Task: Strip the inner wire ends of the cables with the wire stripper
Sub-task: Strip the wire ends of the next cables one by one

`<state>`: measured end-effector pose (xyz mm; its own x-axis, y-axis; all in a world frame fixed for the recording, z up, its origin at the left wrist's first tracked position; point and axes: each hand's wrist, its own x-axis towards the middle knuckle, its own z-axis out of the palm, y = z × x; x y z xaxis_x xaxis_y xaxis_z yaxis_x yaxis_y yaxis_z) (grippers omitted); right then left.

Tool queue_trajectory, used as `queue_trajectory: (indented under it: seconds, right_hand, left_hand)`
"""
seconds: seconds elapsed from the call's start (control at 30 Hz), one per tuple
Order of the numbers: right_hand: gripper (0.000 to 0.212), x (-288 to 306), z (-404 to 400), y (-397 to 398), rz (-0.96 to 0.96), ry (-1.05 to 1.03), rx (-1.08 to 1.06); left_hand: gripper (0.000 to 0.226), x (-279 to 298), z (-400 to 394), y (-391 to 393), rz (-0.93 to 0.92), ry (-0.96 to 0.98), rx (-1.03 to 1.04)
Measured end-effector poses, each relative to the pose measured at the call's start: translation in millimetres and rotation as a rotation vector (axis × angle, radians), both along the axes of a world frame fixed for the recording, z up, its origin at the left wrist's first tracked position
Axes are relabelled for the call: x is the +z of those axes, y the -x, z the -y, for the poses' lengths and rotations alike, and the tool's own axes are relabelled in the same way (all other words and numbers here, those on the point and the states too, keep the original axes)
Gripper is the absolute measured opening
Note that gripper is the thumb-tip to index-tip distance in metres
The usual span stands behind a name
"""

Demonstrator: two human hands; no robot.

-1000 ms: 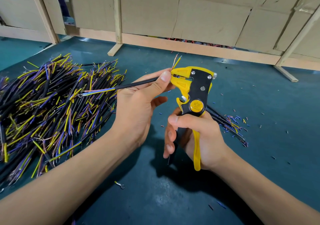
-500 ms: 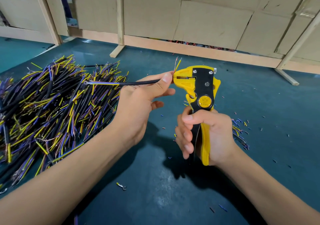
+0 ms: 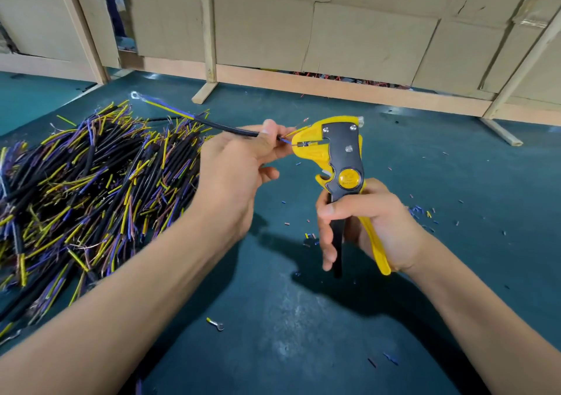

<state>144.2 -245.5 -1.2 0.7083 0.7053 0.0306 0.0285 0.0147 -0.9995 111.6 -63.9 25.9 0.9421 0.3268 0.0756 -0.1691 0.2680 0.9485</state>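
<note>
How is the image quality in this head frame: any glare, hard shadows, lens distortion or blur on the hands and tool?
Head view: wide-angle bowing bends the wooden posts; a soft sheen sits on the green table with dark shadows under both forearms; the wire stripper, left hand and right hand look sharp; the cable pile softens toward the left edge.

Two bare forearms and hands [image 3: 233,179], no sleeves, gloves or rings.

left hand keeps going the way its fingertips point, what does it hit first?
Most likely the stripper head. The left hand pinches the cable and points right, with the blue wire already at the yellow jaw. The gap looks small, though depth is uncertain from one view.
</note>
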Motion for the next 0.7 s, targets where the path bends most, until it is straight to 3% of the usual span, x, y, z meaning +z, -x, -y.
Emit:
queue_trajectory:
  seconds: [0.13, 0.23, 0.37, 0.4, 0.43, 0.5, 0.57, 0.63, 0.7]
  right_hand:
    - [0.016, -2.1, -2.8, 0.4, -0.019, -0.010, -0.021]
    - [0.014, -0.8, -5.4, 2.1, -0.029, -0.018, -0.038]
    - [0.010, 3.2, 2.7, 3.7, 0.119, -0.027, -0.160]
    - [0.010, 4.9, 3.9, 3.3, 0.141, -0.075, -0.185]
    - [0.009, 6.2, 3.6, 2.0, 0.136, -0.143, -0.203]
    - [0.004, 6.8, 0.1, 0.1, 0.076, -0.283, -0.238]
    - [0.007, 6.3, -1.7, -1.1, 0.018, -0.373, -0.261]
    - [0.012, 9.3, 3.4, -4.3, -0.045, -0.433, -0.256]
    - [0.014, 15.1, 11.4, -8.6, -0.090, -0.462, -0.260]
  left_hand:
    - [0.023, 2.2, 12.6, -6.1, -0.044, 0.226, 0.064]
    - [0.025, 2.8, 21.4, -15.7, -0.078, 0.292, 0.108]
    - [0.034, 13.4, -1.9, -37.6, -0.103, 0.666, 0.227]
    - [0.034, 14.3, -9.8, -40.3, -0.111, 0.641, 0.231]
    - [0.032, 14.3, -11.4, -41.0, -0.146, 0.521, 0.191]
    - [0.023, 7.4, 3.6, -38.3, -0.224, 0.070, -0.007]
    - [0.033, -2.9, 26.2, -32.6, -0.247, -0.345, -0.223]
    - [0.048, -11.3, 41.5, -34.0, -0.256, -0.540, -0.334]
    - [0.038, -13.4, 45.4, -38.1, -0.312, -0.623, -0.406]
